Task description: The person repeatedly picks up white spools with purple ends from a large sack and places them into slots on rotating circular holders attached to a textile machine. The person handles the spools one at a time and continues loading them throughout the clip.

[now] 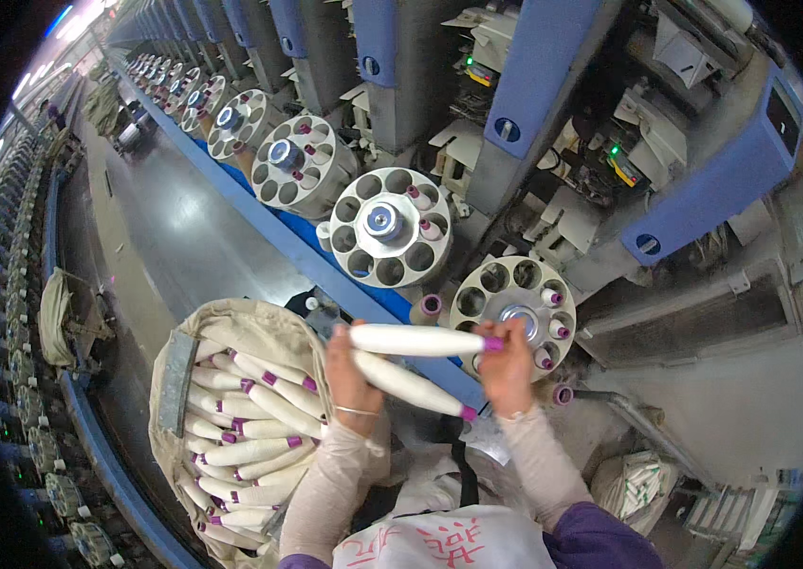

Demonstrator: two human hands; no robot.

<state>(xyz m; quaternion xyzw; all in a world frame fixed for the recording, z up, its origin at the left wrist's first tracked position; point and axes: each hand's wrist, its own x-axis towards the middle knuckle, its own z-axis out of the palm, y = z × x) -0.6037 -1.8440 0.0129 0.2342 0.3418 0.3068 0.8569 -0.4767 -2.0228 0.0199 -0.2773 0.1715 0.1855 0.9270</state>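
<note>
My left hand [348, 377] is closed round the left end of a white yarn bobbin [411, 383], which slants down to the right with its purple end free. Just above it, a second yarn bobbin [420, 339] lies nearly level between my two hands. My right hand [507, 368] grips that one by its purple end, while its other end is at my left fingers. Behind my right hand is a round magazine [470, 302] with open pockets, a few holding purple-tipped bobbins. To the left of my left forearm stands a cloth sack [166, 379] full of similar bobbins.
More round magazines [349, 204] run in a row along a blue rail [264, 213] toward the far left. Blue and grey machine units [539, 71] rise behind them. A sack with white and green tubes [643, 479] stands at lower right, near a metal pipe [638, 417].
</note>
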